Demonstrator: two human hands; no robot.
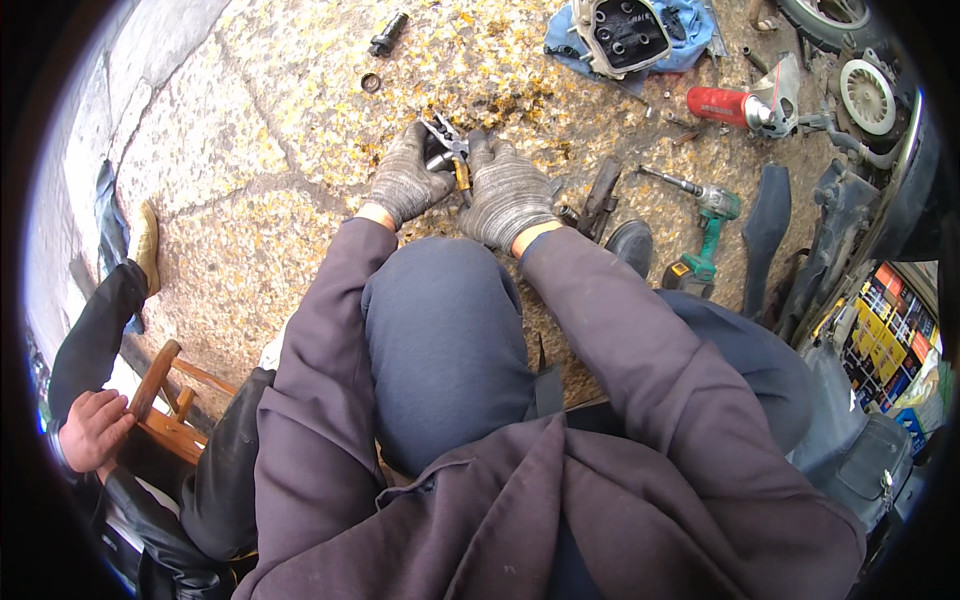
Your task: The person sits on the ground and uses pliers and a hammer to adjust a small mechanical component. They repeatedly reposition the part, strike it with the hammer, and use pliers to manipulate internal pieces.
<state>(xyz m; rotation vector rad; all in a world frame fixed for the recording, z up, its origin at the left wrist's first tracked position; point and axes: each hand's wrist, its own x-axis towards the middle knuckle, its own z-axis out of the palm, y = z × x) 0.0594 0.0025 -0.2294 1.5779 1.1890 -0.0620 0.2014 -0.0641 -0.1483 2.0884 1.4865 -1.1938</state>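
Both my hands wear grey knitted gloves and meet just beyond my knee, low over the stone ground. My right hand (505, 195) is closed on pliers (456, 146) with orange-yellow handles, their metal jaws pointing away from me. Opposite it, my left hand (408, 180) curls around a small dark and silvery cylindrical metal part (438, 160). The pliers' jaws lie right by this part; whether they grip it I cannot tell. Fingers hide much of both things.
Farther off lie a black cylindrical part (388, 35), a dark ring (370, 82) and an engine casting (625, 38) on blue cloth. To the right are a red spray can (718, 105) and a green cordless driver (712, 225). Another person sits left by a wooden stool (160, 385).
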